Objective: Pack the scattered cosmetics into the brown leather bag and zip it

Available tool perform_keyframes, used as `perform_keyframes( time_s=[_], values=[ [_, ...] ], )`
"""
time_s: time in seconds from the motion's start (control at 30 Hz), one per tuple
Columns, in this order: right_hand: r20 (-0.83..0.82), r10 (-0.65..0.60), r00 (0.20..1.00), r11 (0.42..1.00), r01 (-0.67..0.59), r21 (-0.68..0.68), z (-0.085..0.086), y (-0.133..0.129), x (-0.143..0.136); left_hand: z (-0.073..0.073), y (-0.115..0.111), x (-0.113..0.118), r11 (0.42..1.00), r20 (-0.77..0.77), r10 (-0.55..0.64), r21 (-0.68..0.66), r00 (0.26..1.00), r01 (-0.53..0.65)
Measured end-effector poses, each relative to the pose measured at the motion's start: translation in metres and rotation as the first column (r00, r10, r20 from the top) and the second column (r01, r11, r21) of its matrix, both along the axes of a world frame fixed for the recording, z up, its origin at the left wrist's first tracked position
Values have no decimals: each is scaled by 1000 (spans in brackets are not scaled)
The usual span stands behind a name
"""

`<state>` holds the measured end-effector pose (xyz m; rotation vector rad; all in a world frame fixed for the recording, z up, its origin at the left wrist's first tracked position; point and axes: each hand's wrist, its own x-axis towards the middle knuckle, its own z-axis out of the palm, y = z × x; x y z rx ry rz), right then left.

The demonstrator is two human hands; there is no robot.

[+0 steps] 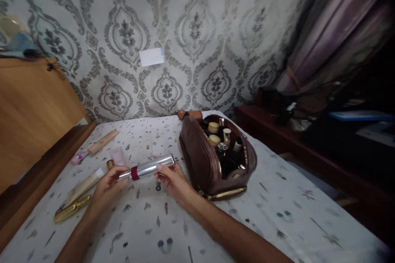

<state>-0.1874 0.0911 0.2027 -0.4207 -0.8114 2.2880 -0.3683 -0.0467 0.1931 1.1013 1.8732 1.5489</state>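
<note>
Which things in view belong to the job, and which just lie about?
Likely part of it:
silver tube, in left hand and right hand
open brown bag
gold case
pink tube

Likely just about:
purple curtain
white rectangle
blurred blue object, far right

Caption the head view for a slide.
Left hand and right hand hold a silver, red-banded tube beside an open brown bag on patterned cloth.

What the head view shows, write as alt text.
The left hand and right hand hold a silver cylinder with a red band over a patterned cloth, beside an open brown bag containing small containers.
</note>
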Motion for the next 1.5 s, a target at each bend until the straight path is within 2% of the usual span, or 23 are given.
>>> perform_keyframes(
  time_s=[0.1, 0.2, 0.33, 0.57, 0.67, 0.77, 0.8, 0.83, 0.9, 0.97, 1.03, 1.17, 1.27, 1.4, 1.5],
  values=[
    [-9, 6, 1000, 974, -4, 228, 29, 2, 21, 2, 7, 6, 998, 97, -27, 57, 995, 21],
    [-11, -83, 996, 895, 80, 440, 58, 10, 48, 12, 19, 23, 990, 178, -107, 111, 978, 88],
    [-51, -226, 973, 794, 214, 569, 84, 25, 82, 31, 39, 51, 965, 146, -243, 142, 959, 222],
    [-69, -334, 940, 625, 276, 731, 113, 48, 136, 60, 72, 100, 904, 87, -417, 147, 905, 402],
    [-100, -427, 899, 531, 339, 776, 124, 61, 158, 74, 87, 120, 863, 7, -481, 181, 877, 472],
    [-159, -537, 828, 410, 421, 809, 133, 75, 180, 89, 102, 138, 891, -273, -395, 118, 877, 438],
    [-184, -571, 800, 364, 447, 817, 136, 78, 187, 94, 107, 143, 909, -420, -340, 83, 842, 408],
    [-207, -601, 772, 319, 469, 823, 138, 82, 193, 98, 112, 147, 925, -571, -285, 47, 769, 378],
    [-244, -656, 714, 237, 502, 832, 142, 86, 205, 104, 121, 154, 943, -808, -210, -19, 550, 332],
    [-266, -695, 668, 172, 514, 841, 144, 88, 214, 106, 128, 158, 951, -911, -202, -95, 360, 293],
    [-271, -712, 647, 139, 509, 850, 145, 90, 219, 104, 132, 159, 950, -931, -233, -156, 282, 271],
    [-229, -690, 686, 150, 445, 883, 141, 99, 217, 98, 134, 157, 936, -897, -294, -201, 329, 288],
    [-181, -669, 721, 155, 373, 915, 134, 115, 205, 95, 134, 155, 937, -883, -274, -155, 381, 314],
    [-110, -630, 769, 97, 218, 971, 128, 140, 179, 89, 133, 155, 948, -880, -233, -111, 414, 297],
    [-5, -605, 796, 52, 46, 998, 132, 150, 160, 85, 134, 155, 948, -895, -205, -82, 395, 306]
  ],
)
